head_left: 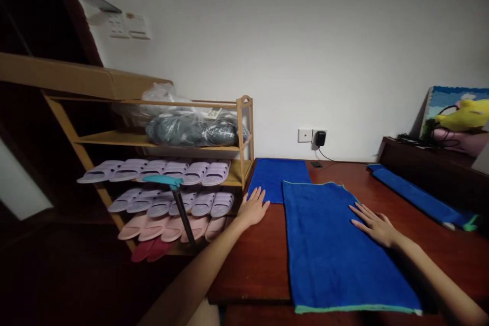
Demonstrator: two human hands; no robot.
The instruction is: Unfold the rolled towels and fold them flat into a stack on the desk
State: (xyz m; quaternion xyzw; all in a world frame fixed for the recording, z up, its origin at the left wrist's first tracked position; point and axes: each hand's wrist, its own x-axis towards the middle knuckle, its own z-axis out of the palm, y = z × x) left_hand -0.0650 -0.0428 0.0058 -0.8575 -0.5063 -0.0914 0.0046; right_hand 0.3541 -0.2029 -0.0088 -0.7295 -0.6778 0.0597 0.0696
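Note:
A blue towel (340, 249) with green edging lies spread on the reddish-brown wooden table (255, 265), its near edge hanging slightly over the front. My right hand (374, 225) rests flat on the right side of this towel, fingers spread. Behind it, partly covered by its far left corner, lies a second blue cloth (277, 175). My left hand (252, 208) touches the near left corner of that cloth, fingers apart and holding nothing. A long folded blue towel (416, 196) with a green end lies at the table's right side.
Left of the table stands a wooden shoe rack (240, 163) with rows of slippers (216, 173) and a plastic-wrapped bundle (194, 127). A teal-topped pole (183, 214) leans before it. A black adapter (320, 138) is plugged into the wall. A dark raised ledge (412, 155) borders the right.

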